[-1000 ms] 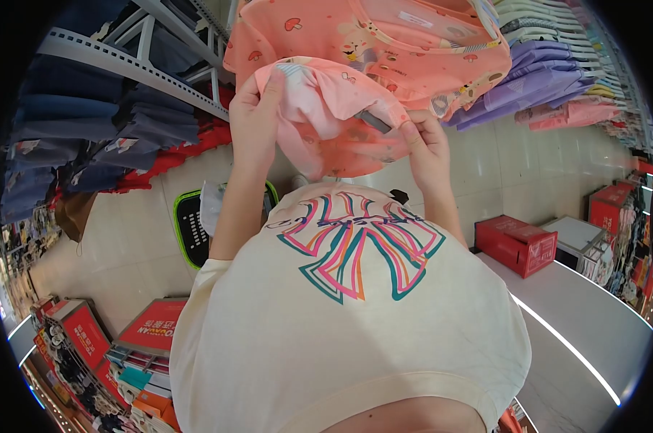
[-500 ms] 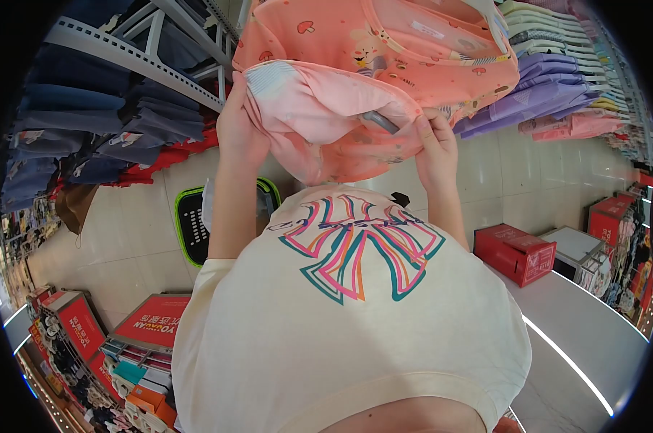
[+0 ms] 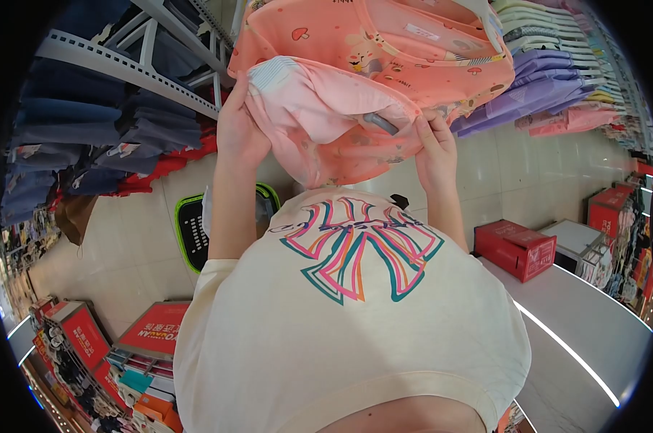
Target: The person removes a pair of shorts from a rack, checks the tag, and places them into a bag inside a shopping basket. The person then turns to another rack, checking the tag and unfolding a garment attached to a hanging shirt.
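A salmon-pink garment with mushroom and rabbit prints [image 3: 355, 162] is stretched between my two hands, its paler inside and a small grey label showing. My left hand [image 3: 241, 130] grips its left edge, with the fingertips partly hidden by the cloth. At the right edge, my right hand [image 3: 436, 144] pinches the fabric between thumb and fingers. Just beyond hangs a matching pink top [image 3: 413, 68] with a white tag inside its neckline, touching or very near the held piece.
Dark blue clothes [image 3: 73, 119] hang at the left under a white metal rack [image 3: 131, 68]. Purple garments [image 3: 532, 94] hang at the right. A green-rimmed black basket [image 3: 190, 234] is on the floor. A red box [image 3: 514, 249] sits on the counter at the right.
My left hand has moved left and slightly down, spreading the garment wider and exposing more of its pale inside. My right hand has shifted slightly right, still pinching the edge.
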The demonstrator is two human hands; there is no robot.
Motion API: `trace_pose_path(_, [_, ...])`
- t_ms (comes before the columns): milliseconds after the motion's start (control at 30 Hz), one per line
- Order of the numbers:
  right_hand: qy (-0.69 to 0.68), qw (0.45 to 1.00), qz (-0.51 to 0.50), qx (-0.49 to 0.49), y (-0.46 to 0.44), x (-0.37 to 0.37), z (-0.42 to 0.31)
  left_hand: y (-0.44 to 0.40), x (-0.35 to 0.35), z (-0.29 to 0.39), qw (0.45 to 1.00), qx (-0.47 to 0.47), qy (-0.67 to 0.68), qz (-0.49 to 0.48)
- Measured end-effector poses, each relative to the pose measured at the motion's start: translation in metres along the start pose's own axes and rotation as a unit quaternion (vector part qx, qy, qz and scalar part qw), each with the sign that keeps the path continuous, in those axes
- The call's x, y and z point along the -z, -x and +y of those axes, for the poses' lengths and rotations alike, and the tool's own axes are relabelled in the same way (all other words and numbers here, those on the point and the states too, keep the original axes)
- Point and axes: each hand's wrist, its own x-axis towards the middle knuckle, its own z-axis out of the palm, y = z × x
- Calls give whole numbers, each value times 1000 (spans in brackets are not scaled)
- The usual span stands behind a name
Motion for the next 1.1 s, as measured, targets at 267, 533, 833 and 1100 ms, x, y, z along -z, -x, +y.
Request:
trace_pose_path(267, [81,996,-36,10,-5,-6,-1,4,4,2,984,1,88,-152])
trace_pose_path(533, [317,923,-171,134,-38,-62,0,-6,-28,-14,944,49,-151,-290])
trace_pose_path(833, [235,968,-83,-23,-66,-66,-18,-7,16,-23,902,-181,-366,-137])
trace_pose_path(1100, [-46,996,1,-83,-95,-40,-20,20,68,-85,810,36,-576,-104])
